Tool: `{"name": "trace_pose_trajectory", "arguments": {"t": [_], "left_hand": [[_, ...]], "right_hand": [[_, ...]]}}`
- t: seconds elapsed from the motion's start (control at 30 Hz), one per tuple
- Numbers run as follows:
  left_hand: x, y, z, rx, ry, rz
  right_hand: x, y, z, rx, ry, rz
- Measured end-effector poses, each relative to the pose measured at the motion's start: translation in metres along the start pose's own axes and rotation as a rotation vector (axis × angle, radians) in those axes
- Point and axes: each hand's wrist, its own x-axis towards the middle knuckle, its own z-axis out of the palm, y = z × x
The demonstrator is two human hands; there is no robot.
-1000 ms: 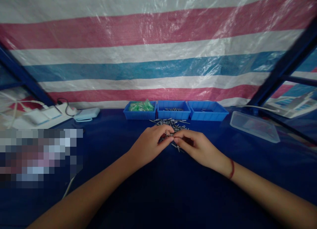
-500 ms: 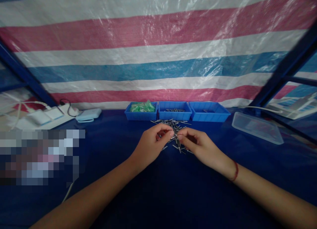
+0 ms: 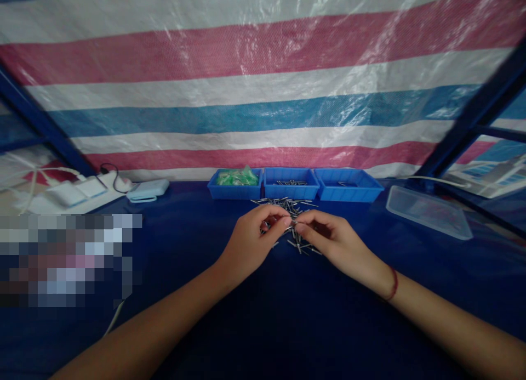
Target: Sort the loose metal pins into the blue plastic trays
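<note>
Over a loose pile of thin metal pins, which look like blind rivets (image 3: 299,243), my two hands meet almost tip to tip. My left hand (image 3: 257,232) is closed in a pinch, thumb against forefinger. My right hand (image 3: 329,232) pinches the same way, close beside the left fingertips. Whatever sits between the fingertips is too small and too covered to make out. Pins spread behind and below the fingers on the dark blue table (image 3: 263,319); part of the pile is hidden by my hands.
Behind the pile stand three blue bins: one (image 3: 235,192) with a green plastic bag, one (image 3: 291,192) with metal pins, one (image 3: 351,194) with a few pins. A clear plastic lid (image 3: 429,213) lies right. A power strip (image 3: 78,193) and a light-blue case (image 3: 148,191) are left.
Both hands stay pinched over the pile, and their fingertips have shifted very slightly. Nothing else visibly differs.
</note>
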Motion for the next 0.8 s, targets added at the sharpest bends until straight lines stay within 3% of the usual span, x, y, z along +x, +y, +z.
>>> {"name": "trace_pose_trajectory", "arguments": {"t": [0.27, 0.43, 0.63, 0.7, 0.8], "left_hand": [[0.0, -0.004, 0.001, 0.023, -0.013, 0.027], [0.0, -0.005, 0.002, 0.048, -0.042, 0.059], [-0.001, -0.007, 0.002, 0.183, -0.125, 0.147], [-0.001, -0.007, -0.002, 0.299, -0.157, 0.16], [0.0, -0.008, -0.008, 0.509, -0.262, 0.173]], "right_hand": [[-0.003, 0.001, -0.002, 0.021, 0.191, -0.024], [-0.007, -0.003, -0.002, -0.105, 0.225, -0.187], [-0.006, -0.01, -0.013, -0.426, 0.184, -0.443], [0.003, -0.004, -0.027, -0.512, 0.304, -0.468], [0.022, 0.017, -0.058, -0.658, 0.654, -0.364]]}}
